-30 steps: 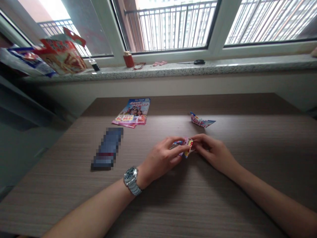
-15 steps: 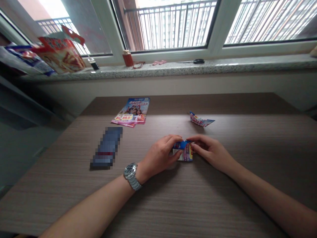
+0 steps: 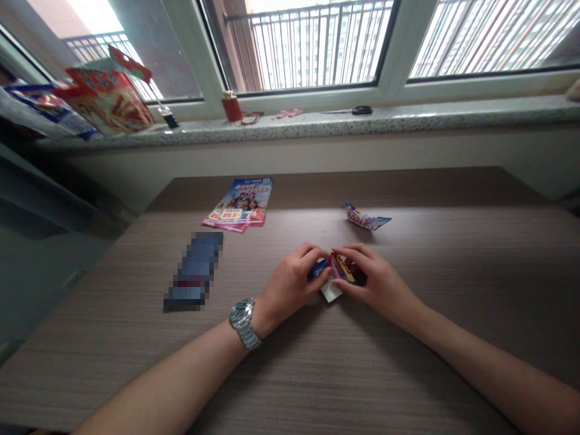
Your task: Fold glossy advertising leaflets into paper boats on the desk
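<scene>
A small piece of folded, printed paper (image 3: 343, 267) is between my two hands, low over the wooden table (image 3: 281, 374). It shows blue, red and yellow print and a white corner at the bottom. My left hand (image 3: 296, 277), with a metal watch on its wrist, pinches the paper's left side. Thumb and fingers of my right hand (image 3: 378, 277) hold its right side. Beyond my right hand sits a folded paper boat (image 3: 366, 220), touching neither hand.
A stack of colourful flyers (image 3: 244, 204) lies at the back left, with a blurred dark phone-like object (image 3: 194, 272) in front. On the stone windowsill (image 3: 308, 128) are a red bottle (image 3: 232, 107), scissors (image 3: 361, 110) and snack bags (image 3: 109, 99).
My right hand has moved slightly left, closer to my left hand. The paper's right part is now folded up and turned, with a white corner pointing toward me.
</scene>
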Available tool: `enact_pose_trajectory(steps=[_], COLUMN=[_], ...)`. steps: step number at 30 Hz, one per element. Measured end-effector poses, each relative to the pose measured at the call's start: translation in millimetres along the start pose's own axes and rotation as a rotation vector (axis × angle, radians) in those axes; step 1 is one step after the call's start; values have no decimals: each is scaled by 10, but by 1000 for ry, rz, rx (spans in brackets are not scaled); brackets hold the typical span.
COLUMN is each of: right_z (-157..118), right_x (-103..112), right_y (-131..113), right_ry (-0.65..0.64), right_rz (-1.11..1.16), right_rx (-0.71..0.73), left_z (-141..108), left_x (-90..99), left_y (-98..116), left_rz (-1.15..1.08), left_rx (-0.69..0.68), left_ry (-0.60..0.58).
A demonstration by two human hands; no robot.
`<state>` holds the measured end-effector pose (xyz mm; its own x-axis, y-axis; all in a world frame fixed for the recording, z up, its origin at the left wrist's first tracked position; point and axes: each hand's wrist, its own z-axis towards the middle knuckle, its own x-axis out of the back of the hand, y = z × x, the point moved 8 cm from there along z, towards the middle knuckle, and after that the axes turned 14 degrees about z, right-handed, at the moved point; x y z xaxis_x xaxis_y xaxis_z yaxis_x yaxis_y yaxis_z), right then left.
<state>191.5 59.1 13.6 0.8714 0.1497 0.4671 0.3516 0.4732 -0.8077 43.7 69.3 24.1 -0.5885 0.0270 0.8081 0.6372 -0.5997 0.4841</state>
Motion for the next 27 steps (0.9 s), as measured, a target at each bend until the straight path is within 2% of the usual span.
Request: enact_pose_trajectory(steps=[5, 13, 22, 27], right_z=[-16, -10, -30, -31], right_x=[-1, -56, -65, -106], right_y=[-15, -183, -153, -161], right_ry=[1, -67, -54, -130], right_rz=[-25, -144, -194, -208], right_rx=[39, 136, 160, 191], left_z=[4, 6, 6, -2], left_x=[17, 17, 0, -7], left_y=[-27, -17, 10, -5], left_rz=[24, 32, 32, 24], left_rx=[63, 104, 89, 97], left_ry=[6, -5, -13, -17])
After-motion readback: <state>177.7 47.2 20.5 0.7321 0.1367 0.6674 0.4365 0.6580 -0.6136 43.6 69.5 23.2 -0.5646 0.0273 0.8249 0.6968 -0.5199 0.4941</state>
